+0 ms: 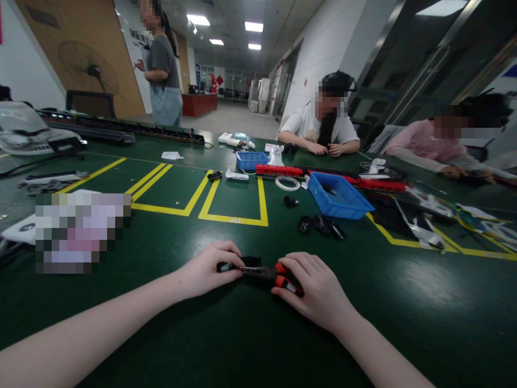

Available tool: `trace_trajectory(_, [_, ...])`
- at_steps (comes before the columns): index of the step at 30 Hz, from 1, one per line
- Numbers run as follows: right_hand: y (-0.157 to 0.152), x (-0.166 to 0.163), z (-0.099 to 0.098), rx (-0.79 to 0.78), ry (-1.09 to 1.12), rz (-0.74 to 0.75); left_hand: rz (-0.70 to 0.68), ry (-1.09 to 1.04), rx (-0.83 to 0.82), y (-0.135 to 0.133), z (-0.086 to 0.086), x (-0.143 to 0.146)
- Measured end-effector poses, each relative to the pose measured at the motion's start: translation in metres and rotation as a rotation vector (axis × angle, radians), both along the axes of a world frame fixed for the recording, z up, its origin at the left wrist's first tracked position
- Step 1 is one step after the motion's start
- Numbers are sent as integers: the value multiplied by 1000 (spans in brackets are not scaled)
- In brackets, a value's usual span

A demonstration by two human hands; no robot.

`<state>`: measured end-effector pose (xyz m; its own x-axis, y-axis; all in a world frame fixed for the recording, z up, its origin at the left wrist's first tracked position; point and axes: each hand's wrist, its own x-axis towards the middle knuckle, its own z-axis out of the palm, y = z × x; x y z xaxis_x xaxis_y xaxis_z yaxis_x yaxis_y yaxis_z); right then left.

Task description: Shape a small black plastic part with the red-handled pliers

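At the green table (242, 345), I see a right hand (315, 283) gripping red-handled pliers (285, 284), their nose reaching a small black part (226, 267) pinched in the left hand (214, 267). Loose black pieces (322, 223) lie near a blue tray (343, 210). Across from them, a person in white (301, 126) sits, both forearms on the tabletop.

Indoor office-type room, dim toward back. Bright rectangular ceiling lights (254, 26). Grey floor (236, 116) runs back past red desk (199, 106). White wall (323, 48) right, then dark glass (470, 59), metal frames. Left: tan wall panel (92, 27), big round fan (93, 70), dark chair (91, 103). Green worktop (242, 345) in front, yellow tape (161, 209) outlines on it.
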<state>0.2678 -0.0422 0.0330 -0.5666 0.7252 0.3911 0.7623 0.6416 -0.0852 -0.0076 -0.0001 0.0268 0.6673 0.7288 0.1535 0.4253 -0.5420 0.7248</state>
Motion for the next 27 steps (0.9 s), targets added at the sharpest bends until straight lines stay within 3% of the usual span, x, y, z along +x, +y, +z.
trace_trajectory(12, [0,-2,1,4,-25,30,7,10,18,0,-1,-2])
trace_trajectory(19, [8,4,-4,63,8,69,-20,32,121,0,-2,-3])
trace_trajectory(27, [9,5,-4,26,40,84,-35,149,231,-2,-1,-3])
